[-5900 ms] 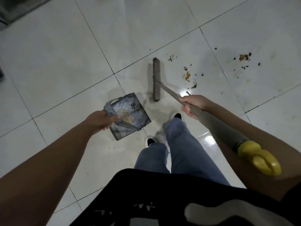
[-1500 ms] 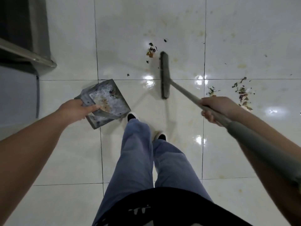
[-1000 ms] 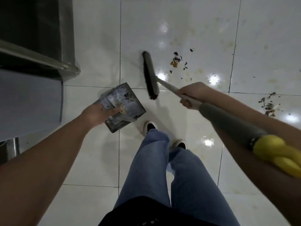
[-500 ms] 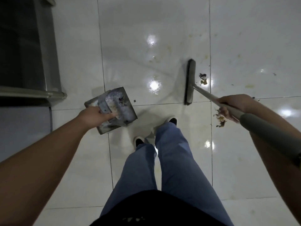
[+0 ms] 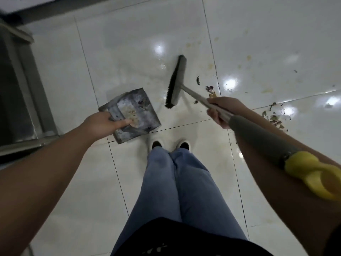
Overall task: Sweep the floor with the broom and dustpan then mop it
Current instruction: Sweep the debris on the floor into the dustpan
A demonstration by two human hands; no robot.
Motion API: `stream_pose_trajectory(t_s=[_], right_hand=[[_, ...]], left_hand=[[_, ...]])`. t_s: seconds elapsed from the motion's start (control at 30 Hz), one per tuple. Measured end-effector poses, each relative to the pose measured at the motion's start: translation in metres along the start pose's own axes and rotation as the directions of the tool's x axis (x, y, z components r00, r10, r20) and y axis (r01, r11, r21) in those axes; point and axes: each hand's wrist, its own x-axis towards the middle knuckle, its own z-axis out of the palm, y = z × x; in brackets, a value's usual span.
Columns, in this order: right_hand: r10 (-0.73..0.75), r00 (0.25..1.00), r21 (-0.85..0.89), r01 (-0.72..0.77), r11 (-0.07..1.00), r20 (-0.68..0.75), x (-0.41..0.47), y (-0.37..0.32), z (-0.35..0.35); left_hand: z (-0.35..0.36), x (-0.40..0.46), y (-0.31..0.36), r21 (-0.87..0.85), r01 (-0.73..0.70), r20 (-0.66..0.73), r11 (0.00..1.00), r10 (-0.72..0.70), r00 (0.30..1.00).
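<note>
Left edge of frame: dark metal-framed fixture [image 5: 22, 85] with a rail, just beside the tiled floor [image 5: 129, 43]; could block a wide backswing. Left hand [image 5: 100, 124], centre left: fingers clamped on the rear of the dustpan [image 5: 132, 113], thumb lying along its inside; pan held off the floor, some crumbs already in it. Shoes [image 5: 168, 144] at centre, just below the pan. Broom [image 5: 175, 84], centre right: head tilted, bristles toward the pan. Right hand [image 5: 221, 111]: fingers wrapped round the shaft; yellow handle end [image 5: 313, 174] at lower right. Debris [image 5: 208, 89] lies just right of the broom head, more scraps [image 5: 275, 117] at far right; judged: set the pan lip flat on the tile, carry the head beyond the scraps, draw short strokes leftward; mopping not yet begun.
</note>
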Motion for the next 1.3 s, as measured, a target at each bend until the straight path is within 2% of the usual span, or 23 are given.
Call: stream_pose_trajectory(t_s=[0.13, 0.33, 0.5, 0.67, 0.83, 0.93, 1.1, 1.23, 1.3], right_hand=[[0.017, 0.991, 0.052, -0.011, 0.999, -0.131, -0.010, 0.015, -0.066], [0.063, 0.975, 0.323, 0.009, 0.946, -0.212, -0.043, 0.028, -0.116], [0.029, 0.961, 0.269, 0.047, 0.962, -0.274, -0.064, 0.021, -0.103], [-0.055, 0.989, 0.249, 0.088, 0.965, -0.134, -0.042, 0.004, -0.070], [-0.031, 0.997, 0.327, 0.052, 0.944, -0.070, -0.017, -0.012, -0.066], [-0.021, 0.996, 0.320, 0.049, 0.946, -0.090, -0.015, 0.000, -0.093], [0.033, 0.973, 0.215, 0.017, 0.976, -0.228, -0.024, 0.042, -0.167], [0.097, 0.933, 0.240, -0.011, 0.971, -0.348, -0.033, 0.068, -0.228], [0.112, 0.929, 0.265, -0.016, 0.964, -0.353, -0.043, 0.072, -0.251]], left_hand=[[-0.009, 0.018, 0.038, 0.044, -0.073, 0.034, 0.996, 0.072, 0.997], [-0.021, 0.041, 0.094, 0.138, -0.191, 0.119, 0.972, 0.175, 0.977], [-0.037, 0.053, 0.129, 0.202, -0.280, 0.164, 0.939, 0.250, 0.954], [-0.042, 0.059, 0.152, 0.300, -0.316, 0.167, 0.900, 0.277, 0.946], [-0.039, 0.063, 0.175, 0.408, -0.320, 0.159, 0.855, 0.278, 0.947], [-0.036, 0.068, 0.189, 0.465, -0.326, 0.172, 0.823, 0.278, 0.945], [-0.027, 0.064, 0.223, 0.511, -0.333, 0.196, 0.792, 0.269, 0.943], [-0.007, 0.054, 0.249, 0.505, -0.348, 0.198, 0.790, 0.287, 0.937], [0.007, 0.049, 0.262, 0.509, -0.359, 0.218, 0.782, 0.287, 0.933]])
